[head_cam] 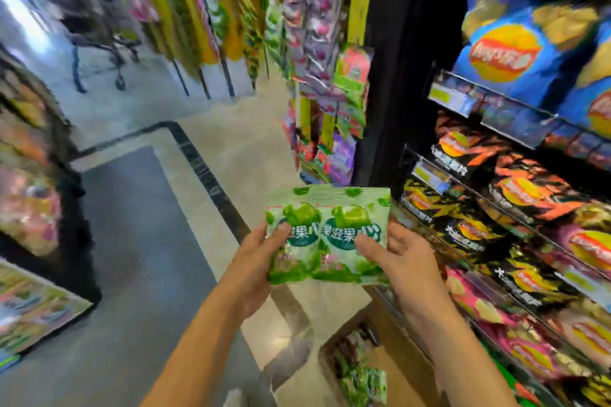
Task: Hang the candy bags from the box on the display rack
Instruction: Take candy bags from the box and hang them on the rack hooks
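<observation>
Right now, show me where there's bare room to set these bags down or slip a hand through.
For the candy bags: bare tan floor between the black strip and the hanging rack; grey floor left of that strip. Crowded: the chip shelves and the rack, both packed with bags.

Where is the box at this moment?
Head view, lower right: the open box sits below the right hand and the held candy bags, beside the foot of the chip shelves, with more green bags inside.
</observation>
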